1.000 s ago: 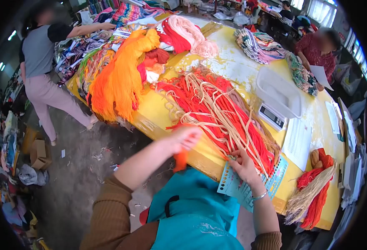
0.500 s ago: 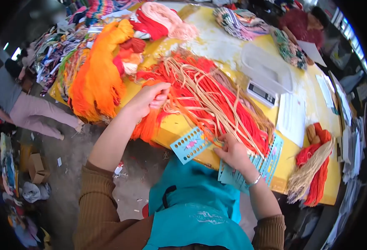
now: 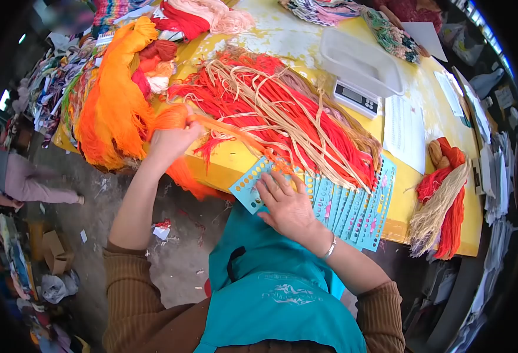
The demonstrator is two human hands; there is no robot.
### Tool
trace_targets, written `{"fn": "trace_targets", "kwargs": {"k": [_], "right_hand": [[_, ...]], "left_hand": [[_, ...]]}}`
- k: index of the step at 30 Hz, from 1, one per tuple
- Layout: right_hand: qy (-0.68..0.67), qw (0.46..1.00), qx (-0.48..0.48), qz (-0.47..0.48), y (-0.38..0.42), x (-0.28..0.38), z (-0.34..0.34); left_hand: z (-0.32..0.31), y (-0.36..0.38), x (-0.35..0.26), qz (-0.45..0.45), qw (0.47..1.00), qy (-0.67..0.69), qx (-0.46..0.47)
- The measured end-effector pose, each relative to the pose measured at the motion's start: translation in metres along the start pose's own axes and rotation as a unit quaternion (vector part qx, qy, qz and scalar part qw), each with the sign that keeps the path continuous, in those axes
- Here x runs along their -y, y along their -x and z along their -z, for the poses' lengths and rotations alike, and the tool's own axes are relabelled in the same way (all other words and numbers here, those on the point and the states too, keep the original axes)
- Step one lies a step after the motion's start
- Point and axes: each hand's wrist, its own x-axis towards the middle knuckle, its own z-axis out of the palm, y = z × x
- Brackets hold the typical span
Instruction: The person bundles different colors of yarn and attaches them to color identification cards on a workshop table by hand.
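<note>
The person's left hand point(image 3: 168, 143) is closing its fingers around a strand of orange yarn point(image 3: 223, 128), which is stretching taut from the fist across the near edge of the yellow bench point(image 3: 223, 162) toward the row of blue punched cards point(image 3: 353, 209); more orange yarn is hanging down from the fist over the bench edge. The right hand point(image 3: 288, 206) is lying flat with its fingers spread and open, pressing down on the nearest blue card point(image 3: 246, 187), gripping nothing. The cards are fanning out side by side along the front edge of the bench, partly tucked under a big heap of red and cream yarn point(image 3: 282, 117) that is sprawling across the middle. Left of that heap a thick bundle of bright orange yarn point(image 3: 109, 112) is draping over the bench corner, just beside the left hand. Behind the heap a white scale point(image 3: 359, 76) with a tray on top is sitting next to some printed sheets point(image 3: 405, 132). At the right end of the bench a smaller bunch of red and cream yarn point(image 3: 441, 209) is hanging over the edge, well apart from both hands. Down on the floor point(image 3: 88, 206) to the left, another person's legs are showing at the frame's edge.
</note>
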Motion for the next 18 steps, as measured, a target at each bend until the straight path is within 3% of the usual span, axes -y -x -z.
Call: {"fn": "trace_targets", "kwargs": {"k": [2, 3, 5, 7, 8, 9, 11, 13, 14, 16, 18], "right_hand": [[0.007, 1.0, 0.009, -0.007, 0.007, 0.001, 0.002], [0.014, 1.0, 0.016, -0.013, 0.011, 0.002, 0.002], [0.014, 1.0, 0.015, -0.02, 0.014, 0.003, -0.002], [0.015, 0.999, 0.002, -0.033, 0.015, 0.006, -0.005], [0.014, 0.999, 0.004, -0.034, 0.015, 0.006, -0.006], [0.018, 0.999, -0.001, -0.035, 0.015, 0.007, -0.008], [0.023, 0.999, -0.004, -0.038, 0.015, 0.006, -0.011], [0.019, 0.999, -0.012, -0.036, 0.014, 0.005, -0.011], [0.019, 0.999, -0.01, -0.039, 0.014, 0.005, -0.011], [0.017, 0.999, -0.018, -0.035, 0.014, 0.006, -0.01], [0.016, 0.999, -0.015, -0.036, 0.014, 0.004, -0.01]], "left_hand": [[0.001, -0.006, 0.025, -0.114, 0.96, -0.229, -0.115], [0.003, -0.007, 0.029, -0.114, 0.961, -0.228, -0.111], [0.008, -0.012, 0.034, -0.068, 0.981, -0.138, -0.118], [0.016, -0.022, 0.045, -0.101, 0.988, -0.062, -0.104], [0.026, -0.027, 0.052, 0.109, 0.962, 0.251, -0.011], [0.033, -0.029, 0.049, 0.303, 0.79, 0.526, 0.083], [0.03, -0.034, 0.039, 0.326, 0.793, 0.513, 0.037], [0.038, -0.054, 0.057, 0.34, 0.744, 0.573, 0.045], [0.044, -0.064, 0.065, 0.315, 0.743, 0.591, -0.004], [0.064, -0.088, 0.075, 0.304, 0.725, 0.619, -0.004], [0.071, -0.109, 0.075, 0.29, 0.744, 0.602, 0.011]]}}
